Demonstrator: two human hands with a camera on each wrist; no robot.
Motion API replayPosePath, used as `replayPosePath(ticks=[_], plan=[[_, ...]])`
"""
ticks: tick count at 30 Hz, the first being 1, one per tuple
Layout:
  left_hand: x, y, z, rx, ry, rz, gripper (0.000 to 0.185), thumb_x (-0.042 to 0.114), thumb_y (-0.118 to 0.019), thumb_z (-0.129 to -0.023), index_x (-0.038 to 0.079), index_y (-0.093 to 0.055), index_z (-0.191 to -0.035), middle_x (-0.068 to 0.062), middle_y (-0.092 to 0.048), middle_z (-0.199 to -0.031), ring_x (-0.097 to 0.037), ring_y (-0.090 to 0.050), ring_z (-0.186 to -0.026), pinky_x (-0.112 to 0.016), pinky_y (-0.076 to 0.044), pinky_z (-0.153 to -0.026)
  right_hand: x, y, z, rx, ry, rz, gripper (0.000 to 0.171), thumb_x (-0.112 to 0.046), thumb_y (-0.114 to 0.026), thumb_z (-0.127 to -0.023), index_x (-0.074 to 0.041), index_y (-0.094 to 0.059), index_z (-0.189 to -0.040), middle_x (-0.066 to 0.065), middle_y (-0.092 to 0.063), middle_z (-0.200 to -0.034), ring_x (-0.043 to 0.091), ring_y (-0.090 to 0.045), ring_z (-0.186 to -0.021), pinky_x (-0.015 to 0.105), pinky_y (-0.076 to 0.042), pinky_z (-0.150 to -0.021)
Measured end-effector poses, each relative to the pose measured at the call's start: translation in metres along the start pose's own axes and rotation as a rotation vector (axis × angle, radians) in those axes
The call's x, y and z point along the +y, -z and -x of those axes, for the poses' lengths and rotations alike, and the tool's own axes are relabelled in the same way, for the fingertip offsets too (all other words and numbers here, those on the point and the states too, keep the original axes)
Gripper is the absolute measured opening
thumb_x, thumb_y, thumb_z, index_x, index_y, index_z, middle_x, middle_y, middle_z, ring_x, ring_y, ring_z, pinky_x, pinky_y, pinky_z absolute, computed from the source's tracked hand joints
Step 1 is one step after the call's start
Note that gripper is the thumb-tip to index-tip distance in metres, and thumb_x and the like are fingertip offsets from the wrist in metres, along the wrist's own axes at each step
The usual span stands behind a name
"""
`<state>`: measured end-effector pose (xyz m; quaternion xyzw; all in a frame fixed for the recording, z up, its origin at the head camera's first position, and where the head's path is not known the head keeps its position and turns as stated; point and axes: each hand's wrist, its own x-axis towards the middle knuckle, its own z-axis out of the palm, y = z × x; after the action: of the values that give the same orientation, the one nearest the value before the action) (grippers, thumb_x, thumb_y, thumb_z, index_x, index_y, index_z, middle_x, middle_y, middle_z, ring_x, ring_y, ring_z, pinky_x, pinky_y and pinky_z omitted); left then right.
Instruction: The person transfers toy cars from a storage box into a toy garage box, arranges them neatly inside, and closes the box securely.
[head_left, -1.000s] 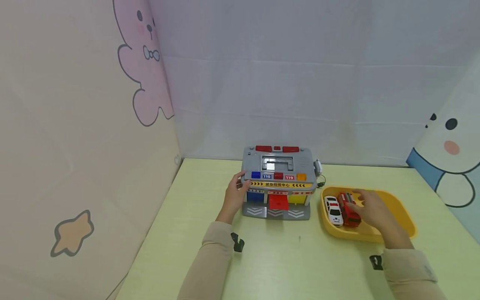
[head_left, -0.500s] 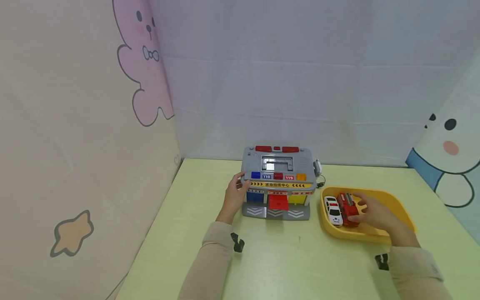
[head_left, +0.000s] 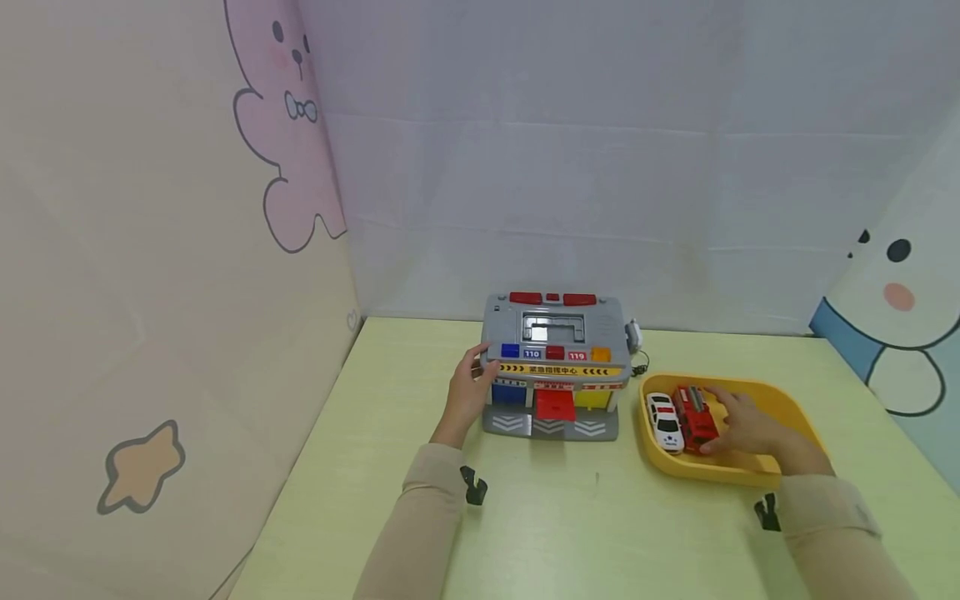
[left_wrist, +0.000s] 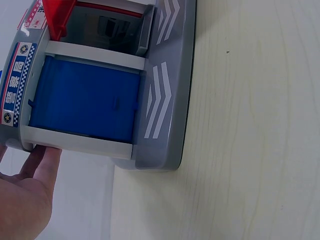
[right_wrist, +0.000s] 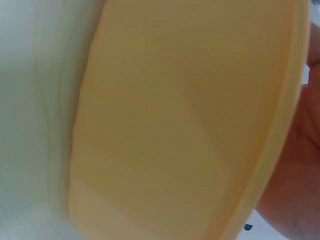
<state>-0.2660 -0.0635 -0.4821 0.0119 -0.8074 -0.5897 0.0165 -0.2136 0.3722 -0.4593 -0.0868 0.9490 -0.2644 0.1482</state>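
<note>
Inside the yellow tray (head_left: pixel 712 472), at its left end, I see the red truck (head_left: pixel 696 419) and the white car (head_left: pixel 665 423) side by side, with the truck on the right. I have the right hand (head_left: pixel 750 427) over the tray, at the truck's right side. Its grip is wide, with a finger by the truck's far end and the thumb by its near end. I can't tell if it has a firm hold; in the wrist view, the tray's wall hides the fingertips.

To the left of the tray, the toy station (head_left: pixel 551 367) stands on the desk (head_left: pixel 540 517), and its red door (head_left: pixel 555 406) sticks out at the front. The left hand (head_left: pixel 468 392) holds the station's left edge. That grip is narrow, with thumb and fingers round the edge.

I think the step in hand is getting a good hold of the truck. I'd line up finger and thumb with it, one at each end, and squeeze softly. The white car is right beside it, so a push to the left could bump it. If I lift, straight up is best, clear of the tray's rim. I'd hold the station gently so it doesn't slide.
</note>
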Motion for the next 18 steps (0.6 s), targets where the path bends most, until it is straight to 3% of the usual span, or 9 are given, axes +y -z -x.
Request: replayPosePath(ticks=[11,18], plan=[[0.002,0.0,0.002,0.006,0.015,-0.009,0.046,0.036,-0.056,-0.1,0.025,-0.046,-0.144,-0.011,-0.05,-0.139,-0.029,-0.05,-0.122,-0.048,-0.044,-0.097,0.005,0.0,-0.011,-0.084,-0.036,-0.014,0.117,-0.036,-0.088,-0.07,0.009,-0.011,-0.146,0.045,-0.016,-0.129,0.063,-0.029,-0.113,0.075,-0.03,-0.091],[0.003,0.002,0.004,-0.001,-0.004,-0.007,0.046,0.036,-0.056,-0.1,0.024,-0.047,-0.144,-0.01,-0.05,-0.138,-0.029,-0.05,-0.121,-0.049,-0.045,-0.096,0.014,-0.004,-0.019,-0.089,0.006,-0.008,0.117,-0.034,-0.09,-0.067,0.011,-0.013,-0.144,0.044,-0.016,-0.126,0.064,-0.027,-0.112,0.075,-0.026,-0.094]])
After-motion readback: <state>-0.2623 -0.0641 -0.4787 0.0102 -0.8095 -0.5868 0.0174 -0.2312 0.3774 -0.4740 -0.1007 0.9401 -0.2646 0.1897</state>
